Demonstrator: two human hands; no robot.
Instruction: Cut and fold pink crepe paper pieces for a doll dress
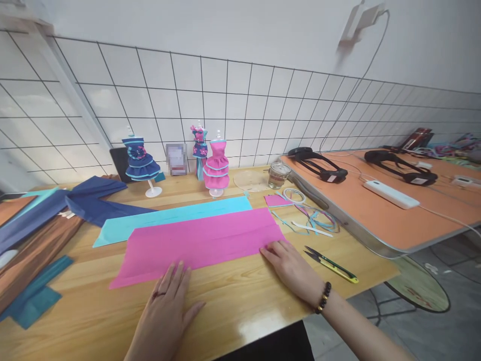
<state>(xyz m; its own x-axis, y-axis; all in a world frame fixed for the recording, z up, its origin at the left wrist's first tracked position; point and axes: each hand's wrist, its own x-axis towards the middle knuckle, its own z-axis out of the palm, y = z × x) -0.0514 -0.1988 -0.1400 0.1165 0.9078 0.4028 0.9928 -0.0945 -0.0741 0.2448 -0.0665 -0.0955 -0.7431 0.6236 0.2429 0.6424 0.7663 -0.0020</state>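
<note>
A white-tiled wall [158, 110] backs the wooden table [229, 293]; an orange-topped table [356, 210] adjoins its right, grey floor [443, 336] below

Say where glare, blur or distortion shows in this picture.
Head view: white glare on the pale wooden table near its front edge; head view: smeared white wall plug, pixelated small rectangular panel; head view: edges look stretched, long pink cloth reads clearly.

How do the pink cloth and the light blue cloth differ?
The pink cloth lies in front; the light blue cloth lies behind, partly covered by it. The pink cloth shows more surface than the light blue cloth. The left hand and right hand touch the pink cloth; neither touches the light blue cloth. Both are long pieces on the table.
</note>
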